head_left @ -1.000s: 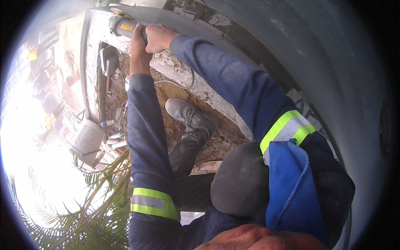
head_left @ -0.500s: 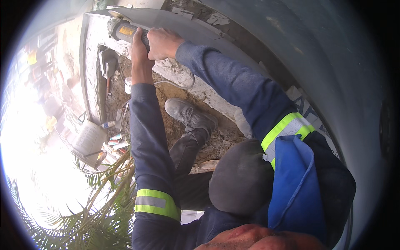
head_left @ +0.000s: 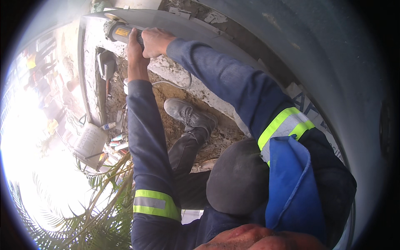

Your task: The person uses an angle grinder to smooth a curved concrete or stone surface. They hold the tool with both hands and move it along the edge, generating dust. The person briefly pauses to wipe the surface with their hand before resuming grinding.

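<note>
Both my hands grip a grey angle grinder (head_left: 121,32) with a yellow label. My left hand (head_left: 135,51) wraps round its body, thumb lying along the top. Beside it my right hand (head_left: 156,41) is closed round the rear end. The grinder's round, pale disc (head_left: 115,18) lies against or just beside a smooth grey slab (head_left: 166,21); I cannot tell whether they touch. Under the hands runs a rough whitish masonry edge (head_left: 166,68). A pale cord (head_left: 179,86) hangs in a loop below the hands.
A grey-headed tool with a wooden handle (head_left: 107,66) rests by the left ledge. A white bucket (head_left: 90,139) stands among several small tools and rubble. Palm fronds (head_left: 100,208) fill the lower left. My shoe (head_left: 189,114) is on rough, broken ground. Glare washes out the left side.
Both hands and the grinder have shifted slightly left along the slab. The grip is unchanged.
</note>
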`<state>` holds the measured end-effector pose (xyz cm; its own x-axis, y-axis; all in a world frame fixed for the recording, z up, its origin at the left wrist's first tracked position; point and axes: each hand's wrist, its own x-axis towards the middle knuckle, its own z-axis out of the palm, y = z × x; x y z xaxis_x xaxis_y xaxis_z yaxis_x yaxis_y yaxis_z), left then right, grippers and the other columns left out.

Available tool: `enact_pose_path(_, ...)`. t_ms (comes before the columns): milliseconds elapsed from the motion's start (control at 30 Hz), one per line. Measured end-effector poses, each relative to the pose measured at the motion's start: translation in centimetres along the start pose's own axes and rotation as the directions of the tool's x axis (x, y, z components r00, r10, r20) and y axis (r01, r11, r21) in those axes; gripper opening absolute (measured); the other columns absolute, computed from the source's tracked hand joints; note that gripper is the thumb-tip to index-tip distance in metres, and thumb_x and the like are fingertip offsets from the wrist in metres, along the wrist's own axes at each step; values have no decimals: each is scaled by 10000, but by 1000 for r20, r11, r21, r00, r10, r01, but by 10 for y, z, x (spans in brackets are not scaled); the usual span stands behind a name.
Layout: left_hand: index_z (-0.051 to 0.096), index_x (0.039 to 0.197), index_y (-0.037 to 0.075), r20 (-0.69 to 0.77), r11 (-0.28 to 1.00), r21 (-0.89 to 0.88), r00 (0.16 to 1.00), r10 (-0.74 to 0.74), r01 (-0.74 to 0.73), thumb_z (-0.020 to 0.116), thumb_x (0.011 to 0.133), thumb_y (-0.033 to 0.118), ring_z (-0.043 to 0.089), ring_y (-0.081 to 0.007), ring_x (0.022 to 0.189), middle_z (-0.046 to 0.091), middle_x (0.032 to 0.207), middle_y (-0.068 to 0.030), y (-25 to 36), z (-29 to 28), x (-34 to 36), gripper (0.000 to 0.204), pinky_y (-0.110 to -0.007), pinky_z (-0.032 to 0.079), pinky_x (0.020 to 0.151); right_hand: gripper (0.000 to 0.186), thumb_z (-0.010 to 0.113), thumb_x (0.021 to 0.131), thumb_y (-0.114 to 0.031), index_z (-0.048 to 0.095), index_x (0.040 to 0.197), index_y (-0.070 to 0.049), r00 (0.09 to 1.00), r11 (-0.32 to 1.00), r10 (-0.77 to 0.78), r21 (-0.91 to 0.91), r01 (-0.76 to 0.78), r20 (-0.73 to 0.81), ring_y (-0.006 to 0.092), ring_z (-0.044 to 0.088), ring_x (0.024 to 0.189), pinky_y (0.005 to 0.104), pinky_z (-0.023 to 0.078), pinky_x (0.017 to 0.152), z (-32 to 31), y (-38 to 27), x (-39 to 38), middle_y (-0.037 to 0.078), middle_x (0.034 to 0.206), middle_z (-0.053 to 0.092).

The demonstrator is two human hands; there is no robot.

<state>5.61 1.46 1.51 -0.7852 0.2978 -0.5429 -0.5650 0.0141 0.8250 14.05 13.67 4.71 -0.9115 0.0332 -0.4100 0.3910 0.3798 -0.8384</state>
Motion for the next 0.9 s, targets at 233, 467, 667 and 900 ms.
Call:
enact_pose_path(233, 583, 1233, -43, -16, 1000, 5, 1000, -16, 16, 620, 1039, 302, 718, -258, 901, 693, 1054, -141, 0, -16, 20, 398, -393, 603, 789, 393, 763, 778, -190, 761, 1118, 5, 1000, 1000, 19, -3, -19, -19, 339, 719, 1141, 443, 583, 981, 6, -6, 11, 180, 1182, 748)
enact_pose_path(467, 564, 1269, -29, 28, 998, -46, 999, -42, 43, 612, 1042, 315, 713, -259, 952, 689, 1082, -140, 2, -17, 23, 415, -395, 596, 831, 327, 723, 723, -107, 729, 978, 98, 999, 999, -14, 33, 15, -45, 379, 746, 1015, 483, 616, 861, 5, -7, 14, 249, 1037, 741)
enact_pose_path(667, 584, 1263, -20, -43, 1000, -6, 999, 11, -11, 614, 1044, 281, 719, -232, 940, 692, 1092, -124, -4, 19, -30, 374, -379, 604, 811, 366, 749, 747, -145, 758, 1058, 48, 999, 998, -18, -56, 15, -52, 364, 733, 1087, 455, 600, 941, -3, 1, -24, 206, 1137, 746)
enact_pose_path(900, 592, 1259, -39, -38, 998, 15, 998, 55, -55, 628, 1038, 258, 720, -220, 926, 696, 1083, -117, -10, 20, -32, 372, -355, 607, 792, 354, 744, 750, -144, 753, 1048, 47, 1000, 998, -9, -62, 7, -30, 370, 735, 1075, 459, 602, 934, -4, 6, -30, 220, 1138, 737)
